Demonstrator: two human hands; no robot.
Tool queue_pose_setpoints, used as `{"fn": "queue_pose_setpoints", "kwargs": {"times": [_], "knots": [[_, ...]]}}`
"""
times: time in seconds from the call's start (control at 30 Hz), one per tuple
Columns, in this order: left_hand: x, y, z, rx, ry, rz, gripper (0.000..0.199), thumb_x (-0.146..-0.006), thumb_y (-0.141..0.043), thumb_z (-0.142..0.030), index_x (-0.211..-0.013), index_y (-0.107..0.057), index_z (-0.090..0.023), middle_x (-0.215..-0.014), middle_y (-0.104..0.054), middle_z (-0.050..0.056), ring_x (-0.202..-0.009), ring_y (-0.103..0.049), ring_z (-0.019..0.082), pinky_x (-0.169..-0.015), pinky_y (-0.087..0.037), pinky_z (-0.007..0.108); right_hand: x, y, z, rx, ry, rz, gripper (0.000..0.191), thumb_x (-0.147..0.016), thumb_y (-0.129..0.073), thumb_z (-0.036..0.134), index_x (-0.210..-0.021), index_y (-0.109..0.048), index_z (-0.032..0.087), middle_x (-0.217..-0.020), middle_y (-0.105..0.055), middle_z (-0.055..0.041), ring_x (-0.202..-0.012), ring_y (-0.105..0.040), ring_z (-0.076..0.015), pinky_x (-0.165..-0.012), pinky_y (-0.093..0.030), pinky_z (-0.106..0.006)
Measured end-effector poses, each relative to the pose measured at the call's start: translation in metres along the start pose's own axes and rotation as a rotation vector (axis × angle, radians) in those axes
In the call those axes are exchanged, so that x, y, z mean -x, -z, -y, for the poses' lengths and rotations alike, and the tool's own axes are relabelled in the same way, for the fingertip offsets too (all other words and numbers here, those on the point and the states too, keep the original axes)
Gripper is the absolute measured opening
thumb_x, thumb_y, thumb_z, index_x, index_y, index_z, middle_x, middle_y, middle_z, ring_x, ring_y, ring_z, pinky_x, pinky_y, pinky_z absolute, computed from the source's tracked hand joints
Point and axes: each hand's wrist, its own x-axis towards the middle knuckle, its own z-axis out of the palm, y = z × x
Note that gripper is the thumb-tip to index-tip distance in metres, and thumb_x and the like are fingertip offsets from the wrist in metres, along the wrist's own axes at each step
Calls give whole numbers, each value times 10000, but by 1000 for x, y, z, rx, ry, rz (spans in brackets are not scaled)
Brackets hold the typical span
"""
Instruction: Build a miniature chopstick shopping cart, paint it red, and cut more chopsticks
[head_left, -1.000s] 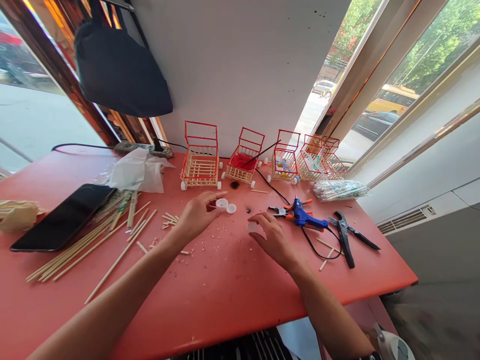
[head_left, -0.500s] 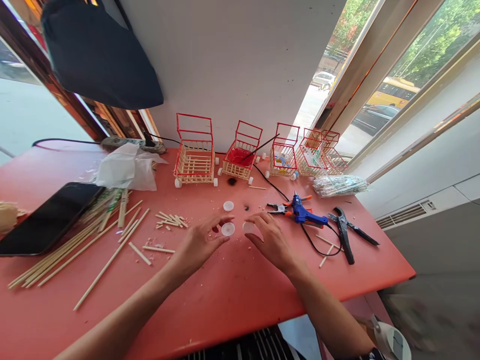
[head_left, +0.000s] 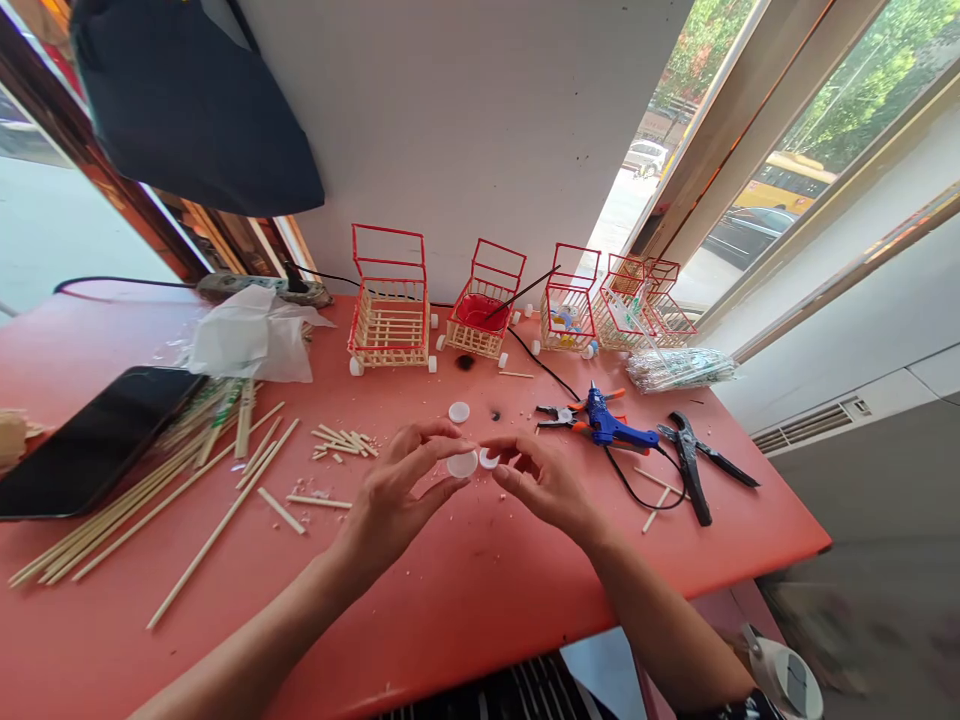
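My left hand (head_left: 409, 475) holds a round white cap (head_left: 462, 464) between thumb and fingers, above the red table. Close to its right, my right hand (head_left: 536, 480) has a smaller-looking white cap (head_left: 488, 459) at its fingertips, partly covered by them. The index fingers of both hands nearly meet. Just beyond them another white cap (head_left: 459, 412) lies on the table. Short cut sticks (head_left: 343, 442) are piled left of my left hand. A blue glue gun (head_left: 611, 425) lies to the right of my right hand, beside orange-handled pliers (head_left: 559, 415).
Small stick carts with red frames (head_left: 390, 320) line the wall. Long sticks (head_left: 142, 495) and a black phone (head_left: 97, 440) lie left on the table (head_left: 420, 620). Black-handled pliers (head_left: 690, 470) and a wrapped bundle (head_left: 679, 370) are at the right. A dark bag (head_left: 202, 110) hangs upper left.
My hands have come closer together, their index fingers nearly meeting. The cap at my right hand has turned and moved slightly left.
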Motion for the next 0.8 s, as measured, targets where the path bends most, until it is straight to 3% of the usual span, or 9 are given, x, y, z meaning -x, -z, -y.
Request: {"fn": "queue_pose_setpoints", "kwargs": {"times": [0.17,0.4,0.67,0.8], "knots": [[1,-4,-6,-55,-129,-63,176,-983,-671,-261,-1149,-724,-285,-1077,-676,49,-1033,-673,203,-911,-558,324,2,-7,6,-308,-159,131,513,-930,-670,630,-1182,-702,184,-957,-704,-51,-753,-607,-133,-636,-481,-254],[5,-11,-4,18,-20,3,180,-979,-652,-307,-1121,-752,-260,-1080,-688,74,-1017,-687,217,-910,-571,347,1,-15,5,-448,-220,98,420,-913,-716,597,-938,-723,178,-795,-685,-16,-655,-565,-114,-605,-453,-245],[6,-11,-9,81,-27,-18,157,-969,-691,-316,-1097,-759,-254,-1043,-712,64,-1002,-700,212,-892,-568,329,1,-17,3,-533,-276,110,434,-852,-777,608,-855,-723,177,-750,-652,4,-599,-519,-90,-567,-417,-231],[5,-9,-12,159,52,-43,159,-943,-720,-345,-1064,-771,-255,-1058,-729,62,-1019,-702,211,-922,-564,336,1,-20,4,-591,-283,80,431,-839,-798,587,-946,-735,175,-748,-658,-1,-613,-548,-98,-559,-428,-225]]}}
